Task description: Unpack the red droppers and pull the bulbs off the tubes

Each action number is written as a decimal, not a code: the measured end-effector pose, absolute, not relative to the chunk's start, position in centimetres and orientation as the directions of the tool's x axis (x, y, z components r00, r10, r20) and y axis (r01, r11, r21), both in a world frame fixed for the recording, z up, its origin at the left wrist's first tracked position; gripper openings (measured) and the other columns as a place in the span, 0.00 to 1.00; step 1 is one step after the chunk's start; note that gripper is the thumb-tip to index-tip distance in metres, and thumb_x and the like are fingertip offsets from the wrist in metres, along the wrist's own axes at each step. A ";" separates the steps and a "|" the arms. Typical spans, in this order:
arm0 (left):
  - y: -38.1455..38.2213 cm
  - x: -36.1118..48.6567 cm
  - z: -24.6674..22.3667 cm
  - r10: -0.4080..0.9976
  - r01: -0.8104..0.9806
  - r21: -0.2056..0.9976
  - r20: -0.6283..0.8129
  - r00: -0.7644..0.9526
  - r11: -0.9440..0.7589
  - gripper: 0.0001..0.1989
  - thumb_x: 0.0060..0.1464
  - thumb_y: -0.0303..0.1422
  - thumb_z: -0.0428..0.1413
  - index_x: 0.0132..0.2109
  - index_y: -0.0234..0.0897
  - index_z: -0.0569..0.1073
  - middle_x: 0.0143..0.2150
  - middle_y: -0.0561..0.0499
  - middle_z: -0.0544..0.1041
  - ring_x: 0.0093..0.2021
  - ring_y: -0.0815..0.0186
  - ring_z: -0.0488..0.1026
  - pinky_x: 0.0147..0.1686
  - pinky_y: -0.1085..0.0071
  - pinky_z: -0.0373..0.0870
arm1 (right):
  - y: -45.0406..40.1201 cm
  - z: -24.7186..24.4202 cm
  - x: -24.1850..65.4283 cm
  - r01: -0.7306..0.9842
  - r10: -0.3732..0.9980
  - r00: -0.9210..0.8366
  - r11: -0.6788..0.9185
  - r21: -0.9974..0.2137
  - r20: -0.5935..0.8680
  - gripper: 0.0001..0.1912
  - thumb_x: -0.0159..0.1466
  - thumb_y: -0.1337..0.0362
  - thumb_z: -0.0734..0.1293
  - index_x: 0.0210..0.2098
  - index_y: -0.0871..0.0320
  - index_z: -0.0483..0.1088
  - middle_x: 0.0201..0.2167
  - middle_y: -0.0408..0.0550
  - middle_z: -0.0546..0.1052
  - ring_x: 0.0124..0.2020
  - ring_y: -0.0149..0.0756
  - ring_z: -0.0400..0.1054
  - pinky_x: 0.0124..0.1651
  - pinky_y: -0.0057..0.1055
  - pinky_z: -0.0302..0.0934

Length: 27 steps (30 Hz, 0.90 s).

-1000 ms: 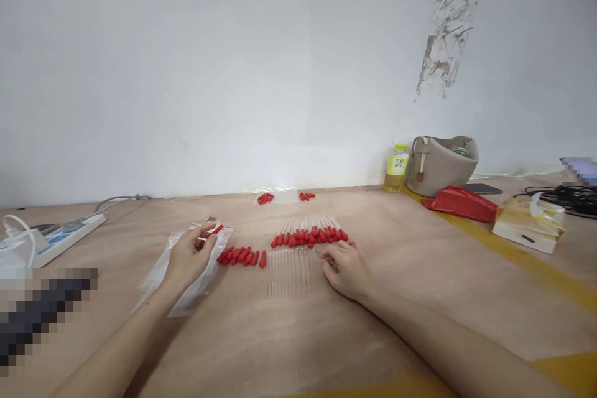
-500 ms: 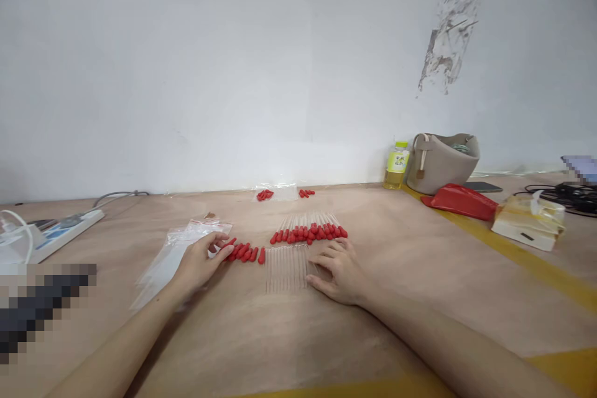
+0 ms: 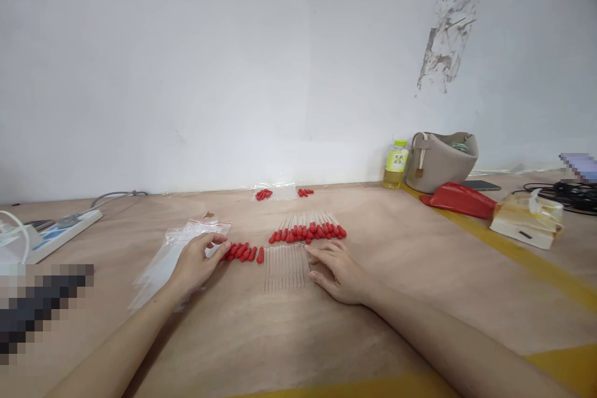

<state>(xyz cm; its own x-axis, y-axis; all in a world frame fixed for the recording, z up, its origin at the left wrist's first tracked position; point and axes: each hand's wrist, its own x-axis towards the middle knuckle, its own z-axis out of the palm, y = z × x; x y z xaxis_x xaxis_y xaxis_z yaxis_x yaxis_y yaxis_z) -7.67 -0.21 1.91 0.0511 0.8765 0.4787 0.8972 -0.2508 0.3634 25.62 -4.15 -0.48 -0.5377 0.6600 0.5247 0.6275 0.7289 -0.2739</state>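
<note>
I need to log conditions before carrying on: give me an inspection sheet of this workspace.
Surface: brown covering with yellow tape
Job's things: loose red bulbs left of a row of clear tubes; red-tipped tubes beyond that row
Clutter: plastic bags at left; bottle, grey bag, red item and tissue pack at right
Hands: left hand at the loose bulbs, right hand at the row's right edge; grip of either unclear
Cables: grey cord by the power strip at left, black cables at far right
Surroundings: pale wall with a scuffed patch
Other people: nothing seen
</note>
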 end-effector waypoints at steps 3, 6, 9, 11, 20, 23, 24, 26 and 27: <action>-0.2 -7.7 2.0 0.864 0.898 0.351 0.500 0.060 -0.265 0.16 0.49 0.46 0.49 0.37 0.40 0.72 0.38 0.50 0.74 0.39 0.61 0.68 0.37 0.68 0.64 | -4.3 -0.3 25.7 0.606 0.654 -0.553 0.741 -0.289 0.516 0.27 0.59 0.60 0.61 0.57 0.58 0.54 0.40 0.49 0.73 0.44 0.37 0.62 0.52 0.40 0.48; -0.6 -6.9 2.4 0.829 0.888 0.352 0.557 0.054 -0.295 0.15 0.49 0.45 0.49 0.37 0.40 0.72 0.38 0.50 0.74 0.42 0.60 0.67 0.41 0.66 0.63 | -4.3 -0.2 25.8 0.595 0.653 -0.581 0.748 -0.294 0.486 0.28 0.60 0.59 0.60 0.58 0.58 0.52 0.42 0.50 0.73 0.46 0.38 0.61 0.51 0.39 0.50; -1.4 -4.6 3.2 0.795 0.850 0.352 0.594 0.119 -0.391 0.13 0.51 0.43 0.49 0.36 0.40 0.72 0.37 0.50 0.74 0.42 0.61 0.67 0.42 0.66 0.62 | -4.3 -0.1 25.8 0.578 0.644 -0.604 0.760 -0.297 0.469 0.30 0.60 0.57 0.60 0.59 0.59 0.51 0.43 0.52 0.72 0.47 0.39 0.60 0.51 0.38 0.51; -1.6 -2.3 3.9 0.784 0.819 0.310 0.569 0.247 -0.483 0.12 0.52 0.41 0.49 0.34 0.40 0.72 0.37 0.50 0.73 0.41 0.62 0.67 0.42 0.66 0.62 | -4.3 -0.1 25.8 0.567 0.640 -0.610 0.765 -0.307 0.468 0.31 0.60 0.56 0.60 0.59 0.60 0.50 0.44 0.52 0.71 0.48 0.39 0.59 0.51 0.38 0.51; 3.0 5.7 3.9 0.659 0.747 0.034 0.499 0.563 -0.664 0.11 0.49 0.38 0.54 0.39 0.39 0.71 0.39 0.48 0.72 0.43 0.61 0.66 0.44 0.63 0.58 | -4.0 -0.6 25.8 0.573 0.665 -0.566 0.742 -0.347 0.487 0.27 0.61 0.58 0.59 0.57 0.60 0.53 0.44 0.52 0.70 0.45 0.39 0.60 0.49 0.38 0.54; 4.2 6.5 3.4 0.680 0.751 0.048 0.466 0.566 -0.658 0.12 0.48 0.40 0.55 0.39 0.39 0.71 0.37 0.49 0.72 0.42 0.61 0.67 0.43 0.64 0.57 | -4.0 -0.6 25.8 0.591 0.680 -0.545 0.727 -0.351 0.490 0.23 0.62 0.60 0.57 0.56 0.59 0.55 0.43 0.52 0.70 0.45 0.39 0.61 0.48 0.39 0.53; 4.4 6.6 3.2 0.685 0.750 0.058 0.459 0.566 -0.658 0.12 0.48 0.41 0.55 0.38 0.39 0.71 0.37 0.50 0.73 0.42 0.61 0.67 0.42 0.64 0.57 | -3.9 -0.6 25.7 0.598 0.684 -0.540 0.722 -0.348 0.491 0.22 0.63 0.61 0.56 0.56 0.58 0.55 0.43 0.52 0.70 0.45 0.39 0.61 0.48 0.39 0.53; 4.7 6.9 2.9 0.686 0.745 0.076 0.461 0.563 -0.662 0.10 0.49 0.40 0.55 0.37 0.40 0.71 0.35 0.51 0.73 0.41 0.61 0.68 0.42 0.64 0.57 | -3.9 -0.6 25.7 0.620 0.696 -0.526 0.707 -0.339 0.489 0.20 0.64 0.62 0.54 0.55 0.58 0.56 0.43 0.51 0.70 0.45 0.39 0.61 0.48 0.39 0.52; 4.7 7.0 2.8 0.680 0.741 0.078 0.471 0.562 -0.667 0.09 0.49 0.39 0.54 0.36 0.40 0.71 0.34 0.51 0.73 0.40 0.62 0.68 0.42 0.64 0.57 | -3.9 -0.6 25.7 0.634 0.703 -0.519 0.698 -0.333 0.486 0.19 0.64 0.63 0.54 0.54 0.57 0.56 0.43 0.51 0.71 0.45 0.38 0.61 0.49 0.39 0.52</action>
